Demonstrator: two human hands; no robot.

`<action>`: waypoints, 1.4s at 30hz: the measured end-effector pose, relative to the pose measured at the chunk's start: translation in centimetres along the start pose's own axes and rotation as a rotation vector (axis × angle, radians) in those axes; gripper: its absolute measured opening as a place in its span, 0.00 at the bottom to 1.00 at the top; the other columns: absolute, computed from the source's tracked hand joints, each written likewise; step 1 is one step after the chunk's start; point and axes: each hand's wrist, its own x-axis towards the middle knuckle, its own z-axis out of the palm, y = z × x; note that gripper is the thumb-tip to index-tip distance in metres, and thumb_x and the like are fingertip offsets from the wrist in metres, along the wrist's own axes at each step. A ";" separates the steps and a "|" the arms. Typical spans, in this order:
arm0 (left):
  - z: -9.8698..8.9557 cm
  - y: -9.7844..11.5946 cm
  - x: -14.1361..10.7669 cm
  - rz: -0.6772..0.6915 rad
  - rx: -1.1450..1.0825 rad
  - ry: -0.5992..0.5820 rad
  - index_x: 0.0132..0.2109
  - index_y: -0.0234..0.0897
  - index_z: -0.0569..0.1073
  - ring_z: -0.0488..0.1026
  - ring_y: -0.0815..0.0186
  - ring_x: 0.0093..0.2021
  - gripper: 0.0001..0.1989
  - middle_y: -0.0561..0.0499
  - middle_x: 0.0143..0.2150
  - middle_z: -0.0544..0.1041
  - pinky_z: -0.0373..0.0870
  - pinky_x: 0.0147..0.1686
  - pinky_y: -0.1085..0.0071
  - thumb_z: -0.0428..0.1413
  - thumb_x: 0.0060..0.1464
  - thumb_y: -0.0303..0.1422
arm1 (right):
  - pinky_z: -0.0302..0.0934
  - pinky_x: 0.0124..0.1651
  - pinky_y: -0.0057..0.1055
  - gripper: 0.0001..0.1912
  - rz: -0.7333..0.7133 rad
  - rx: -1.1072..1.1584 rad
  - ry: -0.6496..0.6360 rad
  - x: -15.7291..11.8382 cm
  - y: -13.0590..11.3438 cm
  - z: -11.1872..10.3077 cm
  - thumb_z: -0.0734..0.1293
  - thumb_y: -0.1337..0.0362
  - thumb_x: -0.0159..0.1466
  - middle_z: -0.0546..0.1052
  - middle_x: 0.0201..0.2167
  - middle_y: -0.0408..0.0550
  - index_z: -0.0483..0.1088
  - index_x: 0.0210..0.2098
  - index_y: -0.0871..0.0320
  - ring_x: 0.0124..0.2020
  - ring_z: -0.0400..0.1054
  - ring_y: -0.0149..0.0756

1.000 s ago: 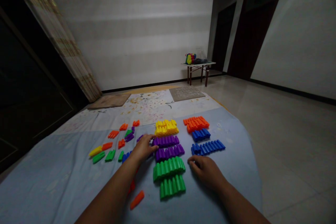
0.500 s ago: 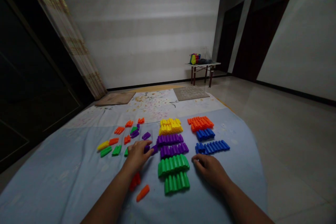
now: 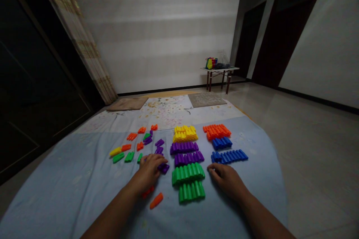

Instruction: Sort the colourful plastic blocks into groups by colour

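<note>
My left hand (image 3: 150,173) is at the loose pieces left of centre, its fingers curled down over a small purple plastic piece (image 3: 164,168) that shows below the fingertips. More purple pieces (image 3: 159,150) lie just beyond those fingers. My right hand (image 3: 228,180) rests on the cloth with curled fingers, nothing visible in them. It lies between the green rows (image 3: 188,173) and the blue row (image 3: 232,156). Purple rows (image 3: 185,147) and a yellow stack (image 3: 185,133) stand beyond the green ones. Behind the blue pieces is an orange stack (image 3: 217,131).
Loose green (image 3: 129,157), orange (image 3: 131,136) and yellow (image 3: 115,152) pieces are scattered at the left. A single orange piece (image 3: 156,201) lies near my left forearm. Two mats (image 3: 207,99) lie at the table's far edge. A small side table (image 3: 220,70) stands by the wall.
My left hand has drawn slightly nearer, and the purple piece by its fingers has shifted nearer. Another purple piece now shows beyond the hand. The right hand stays by the green rows. The view has shifted slightly.
</note>
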 end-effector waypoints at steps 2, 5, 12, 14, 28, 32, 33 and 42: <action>-0.2 0.3 -0.4 -0.049 0.020 0.033 0.49 0.46 0.70 0.61 0.59 0.55 0.25 0.50 0.53 0.70 0.49 0.55 0.56 0.47 0.44 0.23 | 0.58 0.37 0.28 0.15 -0.003 -0.001 -0.002 0.1 0.1 0.1 0.57 0.61 0.61 0.79 0.33 0.45 0.73 0.38 0.53 0.33 0.71 0.36; -0.5 1.2 -0.7 -0.165 0.089 0.094 0.48 0.42 0.71 0.64 0.58 0.51 0.17 0.47 0.48 0.72 0.54 0.51 0.58 0.47 0.51 0.33 | 0.58 0.37 0.28 0.15 0.001 -0.005 -0.002 0.0 0.1 0.1 0.57 0.60 0.61 0.79 0.32 0.45 0.73 0.38 0.53 0.33 0.71 0.36; -0.1 2.7 -0.7 -0.248 0.245 0.058 0.38 0.39 0.74 0.66 0.54 0.45 0.18 0.45 0.38 0.73 0.55 0.45 0.57 0.48 0.48 0.46 | 0.58 0.37 0.27 0.14 -0.010 0.008 0.006 -0.1 -0.1 -0.1 0.57 0.61 0.61 0.79 0.32 0.44 0.73 0.37 0.53 0.34 0.72 0.36; 0.0 2.7 -0.4 -0.277 0.252 0.034 0.37 0.39 0.74 0.66 0.54 0.45 0.16 0.46 0.38 0.73 0.54 0.45 0.57 0.50 0.46 0.44 | 0.58 0.37 0.27 0.14 -0.015 0.005 0.007 -0.1 -0.2 -0.2 0.57 0.61 0.61 0.79 0.32 0.44 0.73 0.37 0.53 0.34 0.71 0.35; -2.8 4.4 3.9 -0.182 0.086 0.131 0.51 0.42 0.68 0.62 0.58 0.51 0.22 0.48 0.47 0.67 0.57 0.50 0.63 0.51 0.48 0.39 | 0.57 0.38 0.27 0.14 -0.004 0.023 -0.013 -0.1 -0.5 -0.5 0.57 0.63 0.61 0.79 0.33 0.44 0.73 0.38 0.53 0.34 0.71 0.35; -1.8 5.7 6.8 -0.133 0.059 0.101 0.52 0.44 0.67 0.61 0.57 0.51 0.23 0.47 0.47 0.66 0.58 0.50 0.61 0.52 0.46 0.36 | 0.57 0.37 0.26 0.14 0.008 0.024 -0.023 -0.1 -0.6 -0.6 0.57 0.63 0.61 0.79 0.32 0.44 0.73 0.37 0.53 0.34 0.71 0.34; -1.5 5.8 7.4 -0.130 0.069 0.080 0.52 0.44 0.67 0.61 0.57 0.51 0.23 0.47 0.47 0.66 0.58 0.49 0.61 0.52 0.46 0.36 | 0.57 0.37 0.26 0.14 0.007 0.027 -0.021 0.0 -0.6 -0.6 0.57 0.63 0.61 0.79 0.32 0.44 0.73 0.37 0.53 0.34 0.71 0.34; -0.1 5.7 9.7 -0.127 0.141 -0.034 0.48 0.46 0.69 0.61 0.54 0.51 0.21 0.47 0.47 0.66 0.58 0.47 0.57 0.52 0.42 0.35 | 0.58 0.37 0.26 0.14 0.000 0.035 -0.032 0.0 -0.7 -0.8 0.57 0.64 0.61 0.78 0.33 0.45 0.74 0.38 0.54 0.34 0.71 0.34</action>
